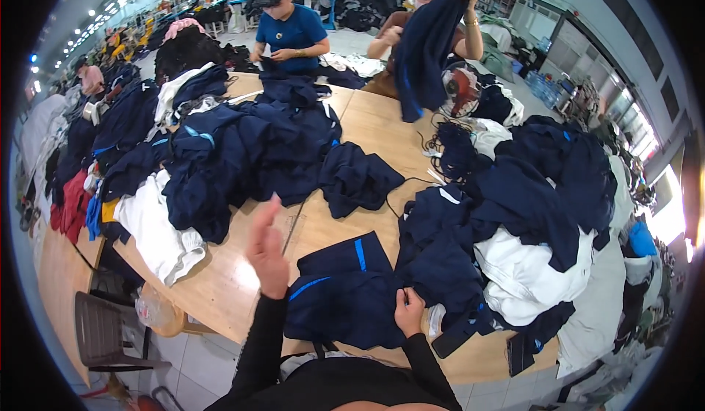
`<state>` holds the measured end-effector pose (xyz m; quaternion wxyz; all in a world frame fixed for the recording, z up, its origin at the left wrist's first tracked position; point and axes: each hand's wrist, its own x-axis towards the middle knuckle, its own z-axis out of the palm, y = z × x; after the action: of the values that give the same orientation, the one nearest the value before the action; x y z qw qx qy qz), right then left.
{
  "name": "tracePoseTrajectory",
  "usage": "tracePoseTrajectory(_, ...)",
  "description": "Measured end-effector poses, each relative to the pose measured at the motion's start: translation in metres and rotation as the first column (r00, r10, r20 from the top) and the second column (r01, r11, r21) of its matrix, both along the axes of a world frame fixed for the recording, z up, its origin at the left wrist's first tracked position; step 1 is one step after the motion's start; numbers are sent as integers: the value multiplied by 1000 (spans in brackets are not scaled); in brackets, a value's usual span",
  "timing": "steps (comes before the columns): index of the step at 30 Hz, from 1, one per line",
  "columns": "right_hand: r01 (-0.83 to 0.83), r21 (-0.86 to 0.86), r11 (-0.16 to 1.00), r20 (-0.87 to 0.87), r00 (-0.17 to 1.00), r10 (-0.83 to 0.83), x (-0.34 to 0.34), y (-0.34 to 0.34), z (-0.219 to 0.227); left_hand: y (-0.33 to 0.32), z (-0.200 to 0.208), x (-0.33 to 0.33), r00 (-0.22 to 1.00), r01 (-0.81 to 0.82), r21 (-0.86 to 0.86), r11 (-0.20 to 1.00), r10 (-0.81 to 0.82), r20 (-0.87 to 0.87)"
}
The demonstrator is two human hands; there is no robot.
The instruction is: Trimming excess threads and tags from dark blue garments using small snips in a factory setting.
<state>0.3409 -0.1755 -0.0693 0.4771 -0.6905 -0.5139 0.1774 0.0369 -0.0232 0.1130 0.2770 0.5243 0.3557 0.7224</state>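
A navy garment (pixel 345 312) with bright blue stripes lies spread at the near table edge, right in front of me. My right hand (pixel 409 312) is closed on its right edge, the fingers curled against the cloth. My left hand (pixel 269 257) is raised over the table beside the garment's left side. Its fingers are stretched out, slightly blurred, and nothing is in them. A crumpled navy piece (pixel 356 179) lies farther off on the wooden table (pixel 312 227). Touching the garment's right side is a heap of navy clothes (pixel 437 246).
Large navy piles (pixel 250 146) cover the far left, with a white garment (pixel 158 224) hanging near the edge. White cloth (pixel 540 271) and a dark phone-like slab (pixel 454 340) lie right. Two co-workers stand across; one holds up a navy garment (pixel 426 51). A chair (pixel 110 330) stands lower left.
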Motion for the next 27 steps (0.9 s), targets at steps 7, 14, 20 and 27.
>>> tracePoseTrajectory(7, -30, 54, 998, 1, 1000, 30, -1, -3, 5, -125, 181, -15, 866, 65, 778, 624, -422, 267)
tracePoseTrajectory(14, -1, 73, 997, -13, 1000, 2, 3, 5, -2, -144, 136, -28, 968, 153, 751, 643, -251, 18)
tracePoseTrajectory(20, -11, 80, 997, -45, 999, 15, 1, 7, 3, -79, 147, -7, 971, 228, 719, 657, -98, -219)
tracePoseTrajectory(27, 7, 78, 997, -53, 999, -2, -3, -2, 6, -42, 150, 17, 869, 294, 661, 690, 95, -486)
